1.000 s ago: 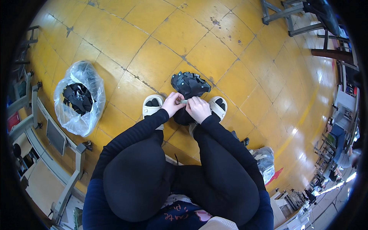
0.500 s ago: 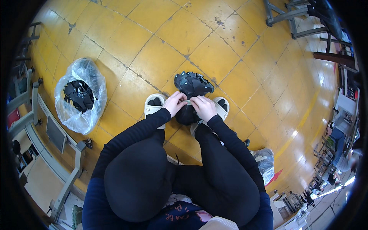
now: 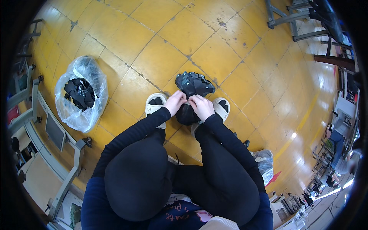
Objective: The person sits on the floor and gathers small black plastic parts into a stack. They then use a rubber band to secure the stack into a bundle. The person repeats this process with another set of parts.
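Black bundle (image 3: 193, 85) is pinched at its base by left hand (image 3: 174, 102) and right hand (image 3: 201, 106), between 2 sandals.

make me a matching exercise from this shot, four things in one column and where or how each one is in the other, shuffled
Things:
1. black bundle
2. clear plastic bag
3. left hand
4. pale slippers

Places or states:
a. on the person's feet, either side of the hands
b. on the yellow tiled floor to the person's left, with dark pieces inside
c. on the floor between the feet, both hands at its near end
d. at the bundle, beside the right hand

Pairs: 1-c, 2-b, 3-d, 4-a
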Demonstrator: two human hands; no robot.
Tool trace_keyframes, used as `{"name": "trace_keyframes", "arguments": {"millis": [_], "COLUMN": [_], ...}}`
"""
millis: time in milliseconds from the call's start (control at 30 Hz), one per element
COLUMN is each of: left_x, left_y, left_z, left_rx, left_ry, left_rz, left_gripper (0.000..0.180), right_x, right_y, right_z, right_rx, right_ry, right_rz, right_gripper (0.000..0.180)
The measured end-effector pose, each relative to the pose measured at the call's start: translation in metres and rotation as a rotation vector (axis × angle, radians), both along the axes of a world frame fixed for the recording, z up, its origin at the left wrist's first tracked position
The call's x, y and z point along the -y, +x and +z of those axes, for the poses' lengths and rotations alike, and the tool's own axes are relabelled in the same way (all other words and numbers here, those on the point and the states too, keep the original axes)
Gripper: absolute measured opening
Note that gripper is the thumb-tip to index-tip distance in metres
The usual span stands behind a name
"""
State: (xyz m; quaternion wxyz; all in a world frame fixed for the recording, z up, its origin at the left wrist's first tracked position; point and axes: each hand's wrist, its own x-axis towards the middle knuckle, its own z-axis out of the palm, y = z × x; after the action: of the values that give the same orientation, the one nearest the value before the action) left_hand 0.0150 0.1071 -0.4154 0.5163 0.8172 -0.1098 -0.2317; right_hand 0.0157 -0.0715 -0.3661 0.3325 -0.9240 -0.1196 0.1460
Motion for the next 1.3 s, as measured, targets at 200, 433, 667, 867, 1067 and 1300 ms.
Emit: {"name": "trace_keyframes", "arguments": {"millis": [200, 433, 667, 867, 1067, 1300], "left_x": [-0.011, -0.008, -0.013, -0.011, -0.011, -0.013], "left_y": [-0.001, -0.01, -0.002, -0.015, -0.015, -0.012], "left_z": [0.0, -0.006, -0.012, -0.009, -0.015, -0.012], "left_rx": [-0.051, 0.08, -0.015, -0.009, -0.011, -0.113], "left_ry": [0.023, 0.045, 0.069, 0.036, 0.025, -0.061], "left_rz": [0.047, 0.09, 0.035, 0.135, 0.126, 0.065], "left_gripper": [0.023, 0.018, 0.016, 0.016, 0.017, 0.01], "right_x": [-0.003, -0.01, -0.017, -0.021, -0.021, -0.023], "right_y": [0.002, 0.003, 0.004, 0.006, 0.004, 0.001], "right_z": [0.004, -0.002, 0.0, 0.005, 0.008, 0.011], "right_rx": [-0.015, 0.094, 0.027, -0.042, -0.045, -0.032], "right_ry": [-0.006, -0.067, -0.15, -0.194, -0.219, -0.242], "right_rz": [0.006, 0.15, 0.101, 0.064, 0.072, 0.087], "right_gripper": [0.008, 0.01, 0.012, 0.011, 0.01, 0.01]}}
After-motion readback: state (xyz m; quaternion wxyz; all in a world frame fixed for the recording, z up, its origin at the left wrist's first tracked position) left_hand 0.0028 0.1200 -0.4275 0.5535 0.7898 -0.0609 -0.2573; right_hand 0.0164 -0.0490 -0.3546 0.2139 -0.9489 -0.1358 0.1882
